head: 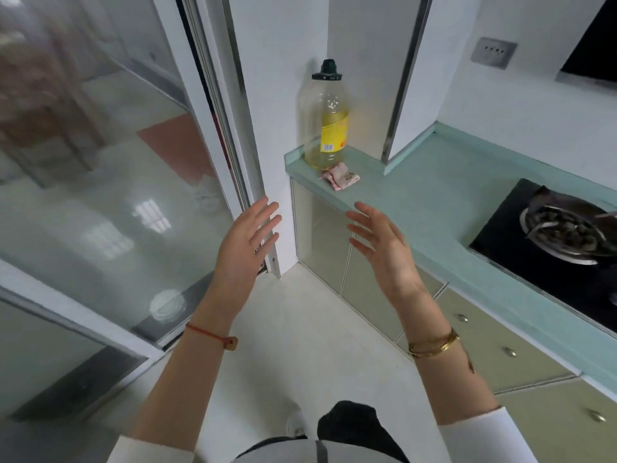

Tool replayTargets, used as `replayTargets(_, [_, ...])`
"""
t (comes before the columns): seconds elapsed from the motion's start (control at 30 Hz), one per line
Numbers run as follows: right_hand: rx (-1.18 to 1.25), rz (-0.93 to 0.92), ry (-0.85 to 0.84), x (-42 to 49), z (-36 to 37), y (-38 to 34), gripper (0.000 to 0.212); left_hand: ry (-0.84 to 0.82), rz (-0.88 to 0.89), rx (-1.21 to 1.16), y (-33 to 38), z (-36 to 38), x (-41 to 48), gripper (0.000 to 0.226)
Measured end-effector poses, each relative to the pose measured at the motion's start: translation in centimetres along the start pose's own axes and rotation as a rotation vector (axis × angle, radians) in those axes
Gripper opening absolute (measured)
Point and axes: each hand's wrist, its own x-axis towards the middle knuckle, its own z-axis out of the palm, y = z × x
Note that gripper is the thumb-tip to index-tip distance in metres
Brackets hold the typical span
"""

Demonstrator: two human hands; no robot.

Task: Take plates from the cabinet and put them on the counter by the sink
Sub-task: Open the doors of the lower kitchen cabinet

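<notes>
Facing the closed lower cabinet doors under the teal counter, the person is holding the left hand and the right hand apart in the air, fingers straight and spread, gripping and touching nothing. To my eye this is the opening step, getting at the plates, and the next move is calling for a door to be pulled open. No plates are showing, so they are presumably sitting behind a door, and which way they are facing or stacked I cannot tell; the sink is out of sight too.
</notes>
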Motion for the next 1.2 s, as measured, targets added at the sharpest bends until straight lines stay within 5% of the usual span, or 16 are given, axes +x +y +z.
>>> replayTargets(0.7, [-0.15, 0.118, 0.266, 22.1, -2.4, 1.7, 0.036, -0.092, -0.477, 0.12, -9.7, 2.6, 27.9, 0.026])
replayTargets(0.87, [-0.172, 0.133, 0.365, 23.9, -2.9, 4.0, 0.031, -0.166, -0.608, 0.212, -13.1, 2.2, 31.6, 0.04])
replayTargets(1.2, [-0.237, 0.077, 0.463, 26.7, -2.9, 12.1, 0.029, -0.274, -0.621, 0.321, -19.0, 0.6, 36.1, 0.047])
